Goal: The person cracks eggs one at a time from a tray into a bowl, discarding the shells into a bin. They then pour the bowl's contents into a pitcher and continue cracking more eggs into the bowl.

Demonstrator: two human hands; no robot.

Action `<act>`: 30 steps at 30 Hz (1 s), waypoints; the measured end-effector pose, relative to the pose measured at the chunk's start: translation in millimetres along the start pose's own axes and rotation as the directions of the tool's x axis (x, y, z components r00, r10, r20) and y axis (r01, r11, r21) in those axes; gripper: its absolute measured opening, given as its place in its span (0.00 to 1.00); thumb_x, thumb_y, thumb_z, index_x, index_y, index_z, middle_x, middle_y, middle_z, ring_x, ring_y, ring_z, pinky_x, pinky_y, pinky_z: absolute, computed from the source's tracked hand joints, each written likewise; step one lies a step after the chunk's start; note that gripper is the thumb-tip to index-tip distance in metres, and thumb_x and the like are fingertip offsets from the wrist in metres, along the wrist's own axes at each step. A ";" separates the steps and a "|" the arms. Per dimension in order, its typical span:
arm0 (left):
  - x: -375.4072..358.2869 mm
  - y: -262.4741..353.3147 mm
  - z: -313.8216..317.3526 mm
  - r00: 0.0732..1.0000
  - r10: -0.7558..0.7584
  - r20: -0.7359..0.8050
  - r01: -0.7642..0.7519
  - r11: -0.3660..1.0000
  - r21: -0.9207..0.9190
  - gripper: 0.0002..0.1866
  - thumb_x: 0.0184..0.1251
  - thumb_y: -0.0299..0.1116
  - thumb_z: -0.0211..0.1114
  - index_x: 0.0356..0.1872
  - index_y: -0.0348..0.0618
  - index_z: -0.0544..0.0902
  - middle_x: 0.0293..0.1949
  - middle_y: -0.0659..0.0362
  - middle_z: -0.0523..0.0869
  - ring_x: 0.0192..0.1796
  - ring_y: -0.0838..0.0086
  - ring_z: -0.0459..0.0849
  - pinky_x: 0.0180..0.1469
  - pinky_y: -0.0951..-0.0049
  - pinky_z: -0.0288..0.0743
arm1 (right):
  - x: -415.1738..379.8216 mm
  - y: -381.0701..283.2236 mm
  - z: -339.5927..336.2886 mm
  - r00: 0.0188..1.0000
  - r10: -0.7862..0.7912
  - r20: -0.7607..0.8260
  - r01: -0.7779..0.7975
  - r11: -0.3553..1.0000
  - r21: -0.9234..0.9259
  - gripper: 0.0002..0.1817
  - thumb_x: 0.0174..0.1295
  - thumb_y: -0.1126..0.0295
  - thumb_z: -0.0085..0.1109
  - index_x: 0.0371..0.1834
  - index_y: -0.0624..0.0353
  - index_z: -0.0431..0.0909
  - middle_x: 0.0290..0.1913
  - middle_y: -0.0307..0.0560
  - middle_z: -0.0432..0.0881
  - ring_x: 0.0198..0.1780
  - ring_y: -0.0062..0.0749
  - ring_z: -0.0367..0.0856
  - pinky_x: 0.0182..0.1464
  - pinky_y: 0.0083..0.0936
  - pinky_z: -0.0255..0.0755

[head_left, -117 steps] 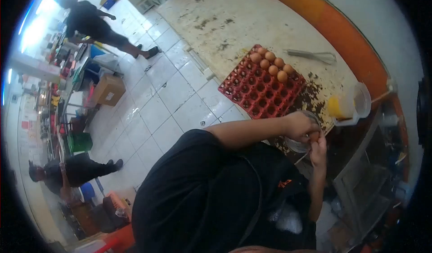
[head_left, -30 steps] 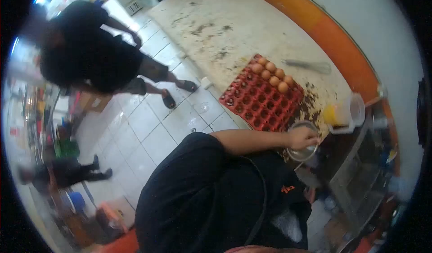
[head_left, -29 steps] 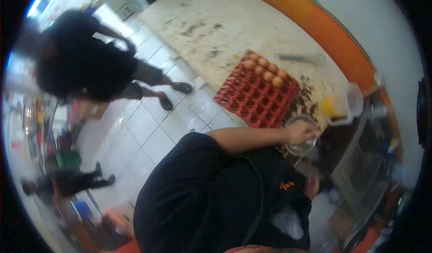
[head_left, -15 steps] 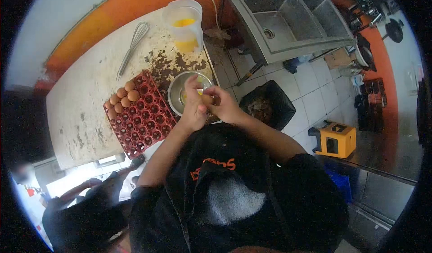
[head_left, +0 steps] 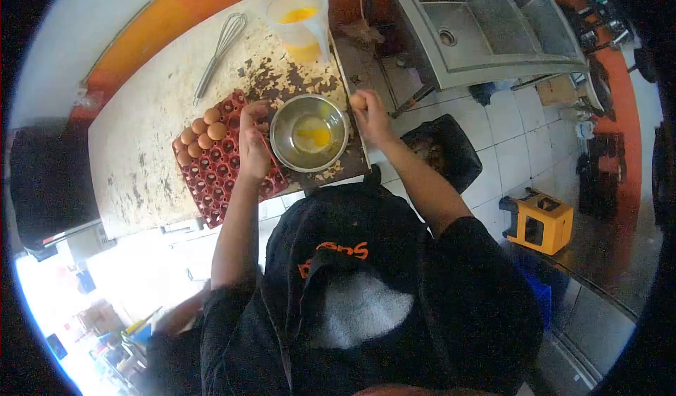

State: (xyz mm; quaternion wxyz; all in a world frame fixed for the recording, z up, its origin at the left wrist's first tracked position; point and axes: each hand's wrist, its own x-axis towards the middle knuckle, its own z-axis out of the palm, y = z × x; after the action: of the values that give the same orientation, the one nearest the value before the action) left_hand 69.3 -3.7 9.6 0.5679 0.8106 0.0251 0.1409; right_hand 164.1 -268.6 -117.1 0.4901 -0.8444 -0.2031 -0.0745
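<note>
A steel bowl [head_left: 283, 149] stands near the table edge, with a yellow yolk [head_left: 322, 137] and clear egg white in it. My right hand [head_left: 374, 123] is just right of the bowl, past the table edge, fingers closed on a brown eggshell [head_left: 359, 102]. To the bowl's left is my left hand [head_left: 254, 146], over the red egg tray [head_left: 211, 202], its fingers loosely apart and nothing visible in them. Several brown eggs [head_left: 204, 141] sit in the tray's far left part; its other cups hold none.
On the worn table [head_left: 141, 156] lie a whisk [head_left: 222, 54] and a plastic jug [head_left: 310, 16] containing yellow liquid. A black bin [head_left: 458, 156] stands on the floor to the right, below a metal sink [head_left: 465, 37]. Farther right is a yellow stool [head_left: 542, 221].
My hands were together over the bowl and have now separated, the left moving over the tray, the right moving rightward with the shell. The view has shifted, and the bowl's contents now show.
</note>
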 end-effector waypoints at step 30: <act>26.6 41.4 6.5 0.859 0.201 0.471 -0.445 0.748 0.493 0.24 0.51 0.40 0.67 0.48 0.43 0.72 0.37 0.49 0.82 0.44 0.50 0.82 0.48 0.53 0.74 | 54.1 -145.6 -10.6 0.769 -0.073 0.635 -0.068 0.978 0.195 0.27 0.57 0.69 0.58 0.60 0.68 0.69 0.52 0.64 0.79 0.55 0.50 0.80 0.60 0.37 0.72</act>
State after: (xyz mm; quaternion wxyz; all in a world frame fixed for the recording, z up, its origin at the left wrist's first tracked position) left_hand 91.6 -18.9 51.3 0.2491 0.9477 -0.1898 0.0607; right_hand 153.4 -199.5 22.1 0.4770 -0.7633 -0.3651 0.2377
